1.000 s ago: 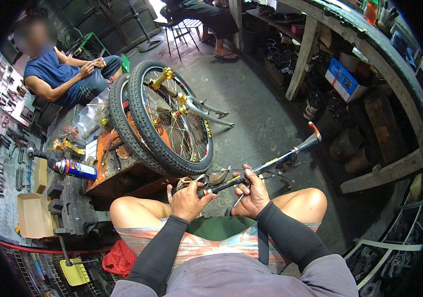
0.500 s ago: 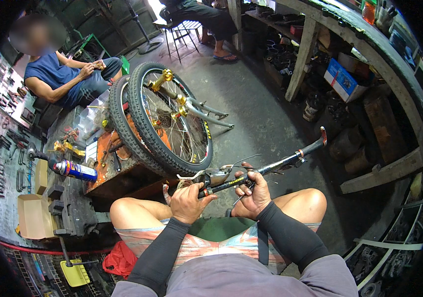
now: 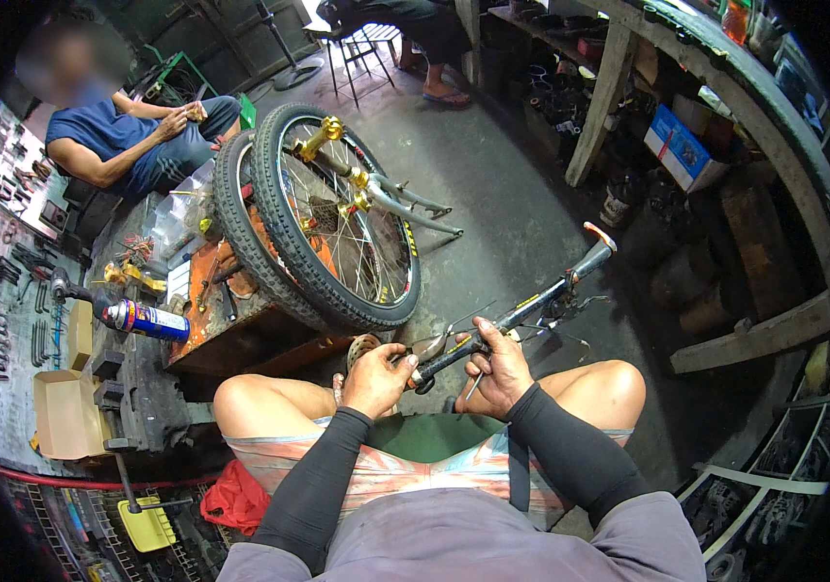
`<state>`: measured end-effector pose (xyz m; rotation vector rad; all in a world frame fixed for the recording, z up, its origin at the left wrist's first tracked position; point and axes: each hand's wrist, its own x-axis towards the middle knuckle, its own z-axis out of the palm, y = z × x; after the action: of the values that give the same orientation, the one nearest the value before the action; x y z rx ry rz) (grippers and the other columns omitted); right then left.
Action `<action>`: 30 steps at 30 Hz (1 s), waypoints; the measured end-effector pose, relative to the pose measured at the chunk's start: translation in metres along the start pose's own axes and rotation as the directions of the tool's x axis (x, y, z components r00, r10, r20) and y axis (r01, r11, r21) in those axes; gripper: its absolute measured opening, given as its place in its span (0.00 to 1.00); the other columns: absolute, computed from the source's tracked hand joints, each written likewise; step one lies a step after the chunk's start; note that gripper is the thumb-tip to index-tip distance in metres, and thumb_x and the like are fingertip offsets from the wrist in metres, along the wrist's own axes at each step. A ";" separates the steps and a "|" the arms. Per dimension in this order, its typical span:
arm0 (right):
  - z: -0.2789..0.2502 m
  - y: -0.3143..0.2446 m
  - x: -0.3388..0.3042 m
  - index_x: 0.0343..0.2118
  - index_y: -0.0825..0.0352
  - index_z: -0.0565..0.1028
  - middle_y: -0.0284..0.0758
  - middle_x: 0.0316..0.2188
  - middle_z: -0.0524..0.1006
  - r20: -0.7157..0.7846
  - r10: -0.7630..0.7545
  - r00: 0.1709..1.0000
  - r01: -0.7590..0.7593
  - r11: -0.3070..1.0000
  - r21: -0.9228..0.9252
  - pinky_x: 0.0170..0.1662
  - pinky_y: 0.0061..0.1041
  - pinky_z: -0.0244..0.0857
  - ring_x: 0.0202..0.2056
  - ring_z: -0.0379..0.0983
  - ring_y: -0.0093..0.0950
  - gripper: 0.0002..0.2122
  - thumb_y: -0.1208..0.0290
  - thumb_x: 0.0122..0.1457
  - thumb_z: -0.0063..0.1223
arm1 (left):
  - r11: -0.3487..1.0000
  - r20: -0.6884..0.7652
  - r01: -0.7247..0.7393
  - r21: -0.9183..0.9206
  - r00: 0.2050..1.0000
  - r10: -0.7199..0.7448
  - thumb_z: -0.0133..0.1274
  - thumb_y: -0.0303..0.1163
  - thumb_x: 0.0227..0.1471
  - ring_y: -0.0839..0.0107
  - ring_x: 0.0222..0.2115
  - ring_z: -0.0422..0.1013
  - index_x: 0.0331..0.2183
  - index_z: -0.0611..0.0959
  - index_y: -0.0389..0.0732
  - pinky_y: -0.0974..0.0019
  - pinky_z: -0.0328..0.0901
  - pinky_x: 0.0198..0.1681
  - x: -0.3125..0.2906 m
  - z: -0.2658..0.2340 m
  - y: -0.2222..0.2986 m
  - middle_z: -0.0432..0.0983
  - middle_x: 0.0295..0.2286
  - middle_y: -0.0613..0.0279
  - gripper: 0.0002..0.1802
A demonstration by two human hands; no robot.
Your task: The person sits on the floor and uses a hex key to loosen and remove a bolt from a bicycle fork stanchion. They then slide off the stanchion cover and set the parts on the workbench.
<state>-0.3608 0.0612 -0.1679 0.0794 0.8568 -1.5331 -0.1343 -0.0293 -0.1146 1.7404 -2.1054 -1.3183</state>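
A black bicycle handlebar (image 3: 539, 304) slants across my lap, its far right end carrying a grip and a bar end with a pale, reddish tip (image 3: 597, 233). My right hand (image 3: 500, 373) is wrapped around the bar near its lower left end. Out of that fist sticks a thin metal rod (image 3: 474, 388). At the bar's lower end my left hand (image 3: 376, 381) is closed, thumb and fingers pinched over something small and dark that I cannot make out. A silvery lever (image 3: 429, 347) shows just behind the hands. Thin cables and dark fittings (image 3: 562, 308) hang along the bar.
Two bicycle wheels (image 3: 274, 223) and a grey fork with gold parts (image 3: 405, 199) stand by a low orange-topped bench (image 3: 206, 320). A spray can (image 3: 148, 320) and open cardboard box (image 3: 70, 417) lie left. A person sits far left; a wooden workbench (image 3: 609, 92) runs right.
The handlebar tilts more steeply, its right end swung up and leftward. My left fingers have shifted from around the tube to a pinch at its lower end.
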 end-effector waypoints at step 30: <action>0.003 0.001 -0.003 0.58 0.57 0.75 0.40 0.45 0.87 0.024 -0.016 1.000 0.016 1.000 -0.007 0.27 0.19 0.60 0.19 0.59 0.15 0.13 0.59 0.77 0.56 | 0.811 0.003 -0.344 0.473 0.921 0.389 0.78 0.47 0.47 0.43 0.45 0.84 0.69 0.73 0.44 0.45 0.76 0.50 -0.022 0.002 0.019 0.86 0.45 0.41 0.52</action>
<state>-0.3579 0.0627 -0.1650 0.0484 0.8455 -1.5428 -0.1425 -0.0099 -0.0936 1.3694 -2.6835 -0.6448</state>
